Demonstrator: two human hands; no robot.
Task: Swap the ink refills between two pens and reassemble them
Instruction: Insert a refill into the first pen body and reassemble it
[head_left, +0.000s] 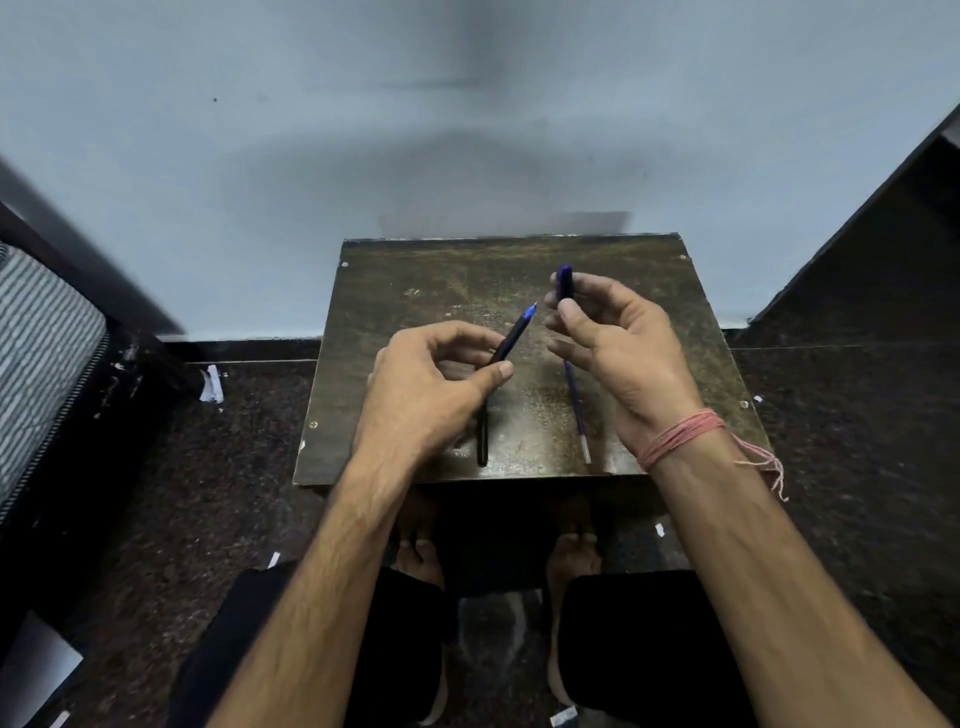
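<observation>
My left hand (431, 384) grips a dark pen (514, 335) with a blue tip that points up and to the right. Just to its right, my right hand (618, 348) pinches a blue pen cap (565, 280) held upright between thumb and fingers. On the small dark wooden table (675, 291) below my hands lie a black pen barrel (483, 441), partly hidden under my left hand, and a blue ink refill (579, 415) with a pale end near the front edge. The two hands are a short gap apart.
The table stands against a pale blue wall. A striped mattress (41, 353) lies at the left and dark furniture (883, 249) at the right. Scraps of white paper (212, 384) dot the dark speckled floor. My knees and feet sit under the table's front edge.
</observation>
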